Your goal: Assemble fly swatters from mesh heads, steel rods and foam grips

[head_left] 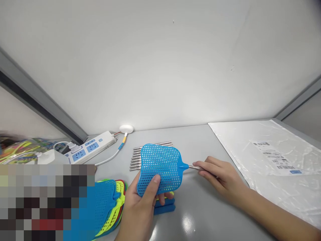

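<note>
A blue fly swatter head [162,164] with a perforated face is gripped at its left edge by my left hand [144,201], thumb on top. My right hand [218,174] is closed around a thin metal rod [194,167] that meets the neck of the swatter head. Behind the head lies a row of metal rods [135,160], partly covered by it. Blue handle-like pieces [164,209] show below my left fingers. To the left is a stack of blue, yellow, red and green swatter heads [105,197], partly hidden by a blurred patch.
A white power strip [92,147] with plugs stands at the back left, a cable [112,157] running to a round white device [126,129] by the wall. At the right lies a white plastic mailer [265,150] with a label. Colourful packaged items [22,149] sit far left.
</note>
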{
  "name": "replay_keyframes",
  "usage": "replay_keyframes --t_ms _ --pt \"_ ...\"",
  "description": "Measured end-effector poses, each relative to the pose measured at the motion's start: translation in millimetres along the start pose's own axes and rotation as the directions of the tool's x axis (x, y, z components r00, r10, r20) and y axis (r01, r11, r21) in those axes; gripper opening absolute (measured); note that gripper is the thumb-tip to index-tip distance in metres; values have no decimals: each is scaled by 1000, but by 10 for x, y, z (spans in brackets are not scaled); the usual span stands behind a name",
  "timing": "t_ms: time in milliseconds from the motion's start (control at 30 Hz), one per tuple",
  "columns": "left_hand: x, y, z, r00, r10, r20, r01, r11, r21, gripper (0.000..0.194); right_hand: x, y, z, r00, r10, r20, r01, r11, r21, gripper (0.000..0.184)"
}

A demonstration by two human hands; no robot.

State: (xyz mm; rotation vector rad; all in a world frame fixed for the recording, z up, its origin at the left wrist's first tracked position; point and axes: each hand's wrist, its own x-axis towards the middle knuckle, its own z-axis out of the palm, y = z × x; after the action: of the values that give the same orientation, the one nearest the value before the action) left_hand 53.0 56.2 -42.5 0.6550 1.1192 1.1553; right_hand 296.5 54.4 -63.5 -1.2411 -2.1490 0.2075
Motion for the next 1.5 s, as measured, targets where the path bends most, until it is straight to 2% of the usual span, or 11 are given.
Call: replay_keyframes --t_ms 267,467,633,967,1100,1233,1333,1500 --pt "47 -103 -76 999 11 51 -12 1000 20 38 -15 2 27 996 -87 -10 86 991 -99 26" --pt "32 -183 -26 994 31 104 -39 997 71 35 -28 -87 83 987 -155 39 158 979 -126 22" --pt "7 -187 3 993 37 110 -55 985 166 44 -46 -143 91 987 -104 120 115 990 -84 26" --pt "-28 -228 -27 995 20 97 -49 949 312 53 -51 -177 88 988 -79 136 81 997 -13 26" --pt "-34 -258 -63 990 13 137 -68 913 403 53 -49 -178 83 984 -93 154 87 995 41 25" --pt "-51 -248 -84 982 23 190 -109 880 462 53 -37 -191 74 969 -77 235 45 989 139 27" --pt "-56 -219 -69 982 25 190 -95 924 369 49 -23 -205 65 965 -43 260 -3 985 174 28" --pt "-7 -131 -33 995 72 67 -80 990 116 37 1 -168 20 975 85 207 -105 990 89 38"
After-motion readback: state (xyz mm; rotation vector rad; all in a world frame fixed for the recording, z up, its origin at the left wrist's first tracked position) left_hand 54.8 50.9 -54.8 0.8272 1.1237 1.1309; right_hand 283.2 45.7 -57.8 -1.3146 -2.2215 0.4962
